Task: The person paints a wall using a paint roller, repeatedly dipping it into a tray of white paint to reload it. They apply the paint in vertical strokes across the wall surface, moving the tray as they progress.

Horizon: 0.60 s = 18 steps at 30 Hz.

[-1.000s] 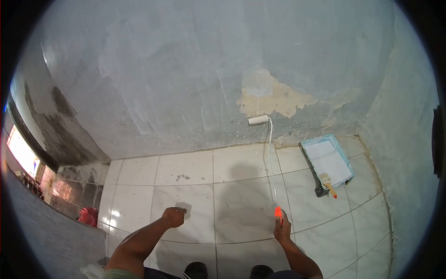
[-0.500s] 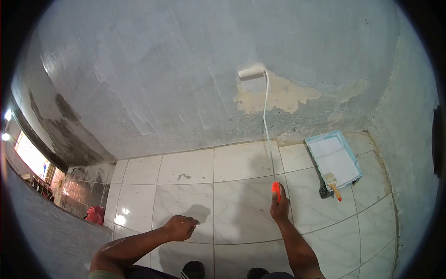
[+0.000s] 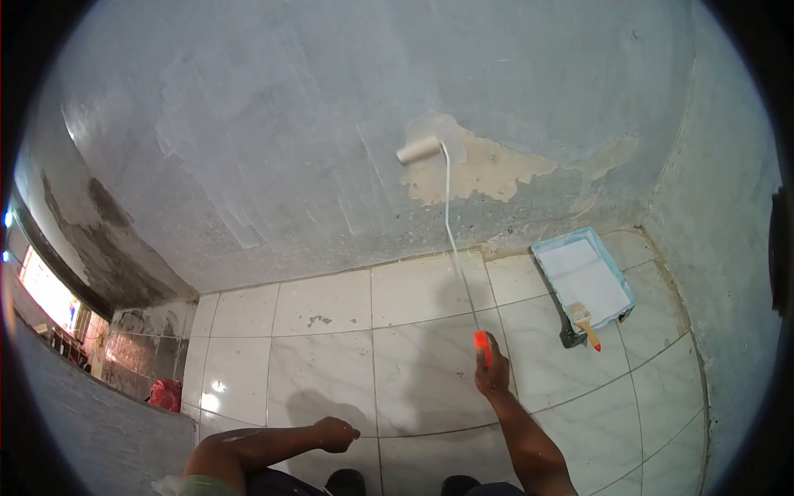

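My right hand (image 3: 492, 368) is wrapped round the red handle of a paint roller (image 3: 419, 150). The roller's long thin metal rod runs up to its pale sleeve, which lies tilted against the grey wall (image 3: 273, 124), at the left part of a bare beige patch (image 3: 488, 172). Around the sleeve the patch carries a lighter smear of paint. Low over the floor, my left hand (image 3: 335, 434) hangs with its fingers curled in, and nothing shows in it.
To the right on the tiles stands a blue paint tray (image 3: 542, 245) with white paint. A paintbrush (image 3: 587, 329) with a wooden, red-tipped handle rests on its near edge. A red bag (image 3: 165, 395) lies at far left by a low wall. My shoes are at the bottom.
The roller sleeve has moved down and left over the beige patch and now tilts more. My left hand has dropped nearer my body and its fingers have curled in further. The view has shifted slightly.
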Available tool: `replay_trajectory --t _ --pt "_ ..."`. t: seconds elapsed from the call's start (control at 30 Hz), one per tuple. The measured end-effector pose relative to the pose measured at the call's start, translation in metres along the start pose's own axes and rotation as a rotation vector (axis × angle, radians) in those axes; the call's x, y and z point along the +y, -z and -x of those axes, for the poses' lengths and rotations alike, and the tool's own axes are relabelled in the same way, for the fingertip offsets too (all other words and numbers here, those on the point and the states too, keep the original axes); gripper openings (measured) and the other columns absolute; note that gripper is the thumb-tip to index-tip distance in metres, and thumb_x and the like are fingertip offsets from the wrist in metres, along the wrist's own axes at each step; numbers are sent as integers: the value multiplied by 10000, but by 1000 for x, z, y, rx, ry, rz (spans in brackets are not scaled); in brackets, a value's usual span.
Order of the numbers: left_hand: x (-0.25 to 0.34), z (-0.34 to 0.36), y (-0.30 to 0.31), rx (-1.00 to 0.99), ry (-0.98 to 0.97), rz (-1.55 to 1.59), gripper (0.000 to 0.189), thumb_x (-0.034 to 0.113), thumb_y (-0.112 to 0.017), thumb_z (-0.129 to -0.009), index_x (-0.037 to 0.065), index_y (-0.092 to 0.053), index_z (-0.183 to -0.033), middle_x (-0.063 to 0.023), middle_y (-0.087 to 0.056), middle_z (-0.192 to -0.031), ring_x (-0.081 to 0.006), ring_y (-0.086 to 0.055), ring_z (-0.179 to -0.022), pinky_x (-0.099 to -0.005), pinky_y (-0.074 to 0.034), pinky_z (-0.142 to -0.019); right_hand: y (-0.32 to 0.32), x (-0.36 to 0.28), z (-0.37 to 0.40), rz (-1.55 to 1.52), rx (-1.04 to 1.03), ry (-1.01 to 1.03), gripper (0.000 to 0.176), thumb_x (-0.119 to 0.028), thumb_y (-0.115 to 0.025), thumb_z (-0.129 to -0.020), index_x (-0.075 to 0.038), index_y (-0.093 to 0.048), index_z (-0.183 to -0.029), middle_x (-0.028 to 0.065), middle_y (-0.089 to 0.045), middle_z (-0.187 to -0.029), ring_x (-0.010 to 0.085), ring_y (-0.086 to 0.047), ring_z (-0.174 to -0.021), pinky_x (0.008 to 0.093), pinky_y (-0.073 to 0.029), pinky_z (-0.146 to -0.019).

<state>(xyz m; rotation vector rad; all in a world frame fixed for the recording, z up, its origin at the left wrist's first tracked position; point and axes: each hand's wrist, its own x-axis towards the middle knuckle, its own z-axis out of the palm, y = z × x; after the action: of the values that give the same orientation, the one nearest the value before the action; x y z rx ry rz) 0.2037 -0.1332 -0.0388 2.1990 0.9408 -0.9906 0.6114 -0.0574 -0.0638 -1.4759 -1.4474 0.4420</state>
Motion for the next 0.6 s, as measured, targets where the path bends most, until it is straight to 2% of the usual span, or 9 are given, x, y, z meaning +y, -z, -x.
replay_trajectory --t 0.1,0.17,0.23,0.27,0.33,0.43,0.6 --pt "1 -11 -14 -37 -41 -15 313 157 -498 -891 77 -626 -1165 -169 -693 -1077 -366 -660 -1058 -500 -546 -839 -24 -23 -2 -80 -24 -75 493 -335 -455 -1033 -2 -465 -1396 281 -659 -1141 478 -656 -984 493 -536 -838" --pt "-3 -19 -20 -128 -62 -90 313 165 -502 -890 63 -621 -1160 -172 -692 -1090 -369 -659 -1065 -506 -545 -853 -34 -20 21 -81 -11 -50 495 -333 -452 -1034 9 -464 -1393 279 -665 -1124 480 -656 -983 499 -532 -833" --pt "-4 -23 -23 -116 -75 -70 310 166 -504 -888 63 -622 -1155 -173 -691 -1095 -371 -659 -1066 -506 -542 -860 -38 -7 52 -86 -135 -255 506 -340 -446 -1037 25 -462 -1387 281 -657 -1140 482 -646 -1011 502 -527 -837" --pt "-3 -25 -26 -120 -88 -53 306 166 -507 -886 62 -622 -1150 -174 -690 -1100 -372 -658 -1068 -505 -540 -868 -40 1 68 -77 -141 -250 506 -340 -446 -1037 25 -462 -1387 281 -657 -1140 482 -646 -1011 502 -527 -837" --pt "-7 -33 -40 -100 -125 -28 303 167 -509 -884 62 -623 -1145 -176 -689 -1101 -372 -659 -1067 -506 -539 -868 -43 17 88 -128 -92 -71 508 -348 -445 -1039 21 -459 -1388 272 -647 -1164 480 -641 -1028 498 -528 -837" --pt "-17 -40 -58 -122 -177 -15 302 167 -511 -884 60 -624 -1143 -178 -687 -1106 -372 -657 -1072 -507 -537 -870 -50 11 93 10 -123 -181 484 -339 -446 -1040 0 -462 -1386 268 -632 -1200 474 -639 -1039 496 -525 -854" --pt "-22 -40 -55 -182 -167 -31 313 173 -508 -890 60 -623 -1159 -176 -684 -1127 -366 -650 -1096 -503 -532 -886 -67 -34 50 -69 -73 -151 496 -351 -437 -1043 7 -451 -1387 280 -619 -1222 483 -629 -1051 504 -520 -871"
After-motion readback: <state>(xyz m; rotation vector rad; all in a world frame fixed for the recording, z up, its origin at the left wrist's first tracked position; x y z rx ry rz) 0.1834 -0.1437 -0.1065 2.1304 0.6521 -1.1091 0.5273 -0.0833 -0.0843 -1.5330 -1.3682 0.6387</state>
